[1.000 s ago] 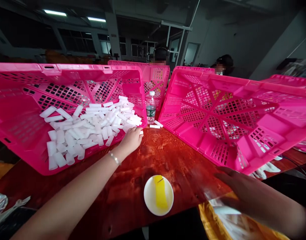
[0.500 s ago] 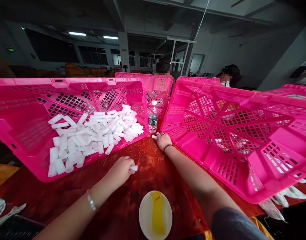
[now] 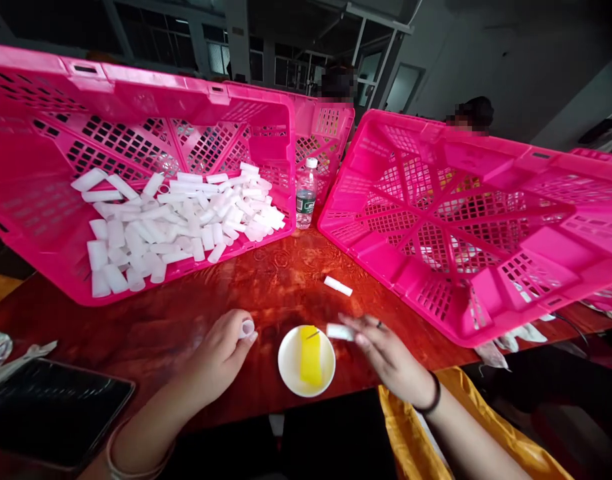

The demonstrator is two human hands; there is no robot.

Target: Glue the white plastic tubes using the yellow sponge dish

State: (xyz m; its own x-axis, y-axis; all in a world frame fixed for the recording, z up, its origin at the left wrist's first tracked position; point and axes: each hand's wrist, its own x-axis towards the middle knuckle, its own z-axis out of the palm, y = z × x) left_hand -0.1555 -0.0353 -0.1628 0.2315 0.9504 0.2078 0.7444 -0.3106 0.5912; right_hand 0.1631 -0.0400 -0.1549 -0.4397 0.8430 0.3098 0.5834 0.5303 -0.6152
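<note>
My left hand (image 3: 219, 357) is closed round a short white plastic tube (image 3: 247, 328), its round open end facing the camera. On the other side of a small white bowl (image 3: 285, 368), my right hand (image 3: 393, 357) pinches another white tube (image 3: 340, 332); the fingers are slightly blurred. Inside the bowl lies a yellow strip (image 3: 311, 370) with a thin dark sliver on it. A further white tube-like piece (image 3: 338, 287) rests on the table beyond the right hand. Many similar white tubes (image 3: 156, 230) are heaped in the pink basket (image 3: 31, 200) at left.
A second pink basket (image 3: 386, 260) lies on its side at right, with a water bottle (image 3: 306, 197) between the two. At lower left a dark flat screen device (image 3: 56, 410) lies on the red-brown table (image 3: 266, 277). People sit beyond the baskets.
My right hand has come back from beside the bottle to the bowl's right side. My left hand has turned its tube end-on to the camera. The view has tilted down.
</note>
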